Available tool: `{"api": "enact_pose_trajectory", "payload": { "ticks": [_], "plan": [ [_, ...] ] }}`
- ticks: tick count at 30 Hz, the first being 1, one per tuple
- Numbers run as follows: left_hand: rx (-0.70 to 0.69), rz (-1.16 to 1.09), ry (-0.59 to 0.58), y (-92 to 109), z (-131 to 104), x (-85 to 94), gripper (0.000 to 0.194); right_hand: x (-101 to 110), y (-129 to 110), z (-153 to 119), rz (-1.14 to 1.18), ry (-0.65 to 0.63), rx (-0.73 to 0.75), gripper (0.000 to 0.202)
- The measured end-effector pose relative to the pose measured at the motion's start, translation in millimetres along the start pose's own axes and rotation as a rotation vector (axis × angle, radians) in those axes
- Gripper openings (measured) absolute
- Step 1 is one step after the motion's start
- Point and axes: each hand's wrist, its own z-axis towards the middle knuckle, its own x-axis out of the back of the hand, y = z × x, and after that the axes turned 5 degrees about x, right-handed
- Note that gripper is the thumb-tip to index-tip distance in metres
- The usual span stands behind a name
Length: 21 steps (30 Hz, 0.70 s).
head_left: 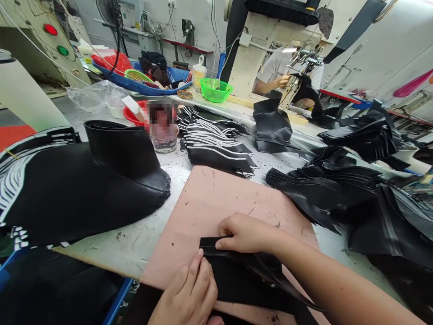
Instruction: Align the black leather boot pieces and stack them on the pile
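Note:
A black leather piece [243,275], seemingly a boot upper, lies over a pink board [203,203] in front of me. Its near side is matt, and a glossy fold curves away to the right. My right hand [246,232] pinches the strip along its top edge between thumb and curled fingers. At the left end of that edge, my left hand [191,289] grips the piece with its fingers together; its thumb is mostly hidden. The lower part of the piece runs out of view.
Stacked black boot uppers [67,189] stand on the left, with more leather pieces [324,185] on the right. White-edged black strips [213,140] lie behind the board beside a glass jar [165,140]. Farther back are a green basket [216,90], a sewing machine [264,49] and another person.

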Motion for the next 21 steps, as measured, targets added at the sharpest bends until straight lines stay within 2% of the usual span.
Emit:
{"api": "enact_pose_trajectory", "payload": {
  "ticks": [4,7,11,14,15,17,18,21],
  "plan": [
    [0.003,-0.013,-0.051,-0.3,3.5,5.4,0.056,-1.9,4.8,-2.2,-0.052,0.038,0.010,0.019],
    [-0.004,0.005,-0.100,1.1,7.9,8.1,0.060,-5.9,-0.1,-4.4,-0.090,0.072,0.011,0.017],
    [-0.029,0.016,-0.111,3.4,13.4,7.3,0.071,-6.1,-6.2,-12.3,-0.156,0.147,-0.016,0.018],
    [-0.019,0.019,-0.110,4.1,16.5,5.7,0.081,4.2,10.9,-28.8,-0.173,0.169,-0.078,0.027],
    [-0.006,0.017,-0.121,4.2,17.5,5.4,0.083,7.7,21.9,-37.2,-0.066,0.161,-0.084,0.031],
    [0.004,0.006,-0.158,4.4,20.1,5.5,0.083,9.4,47.4,-57.2,0.316,0.171,-0.043,0.046],
    [0.008,-0.002,-0.179,4.6,21.4,5.8,0.082,6.2,59.5,-67.9,0.537,0.203,0.000,0.058],
    [0.028,-0.035,-0.246,5.0,25.0,6.8,0.082,-19.5,80.9,-95.8,0.940,0.304,0.050,0.106]
  ]
}}
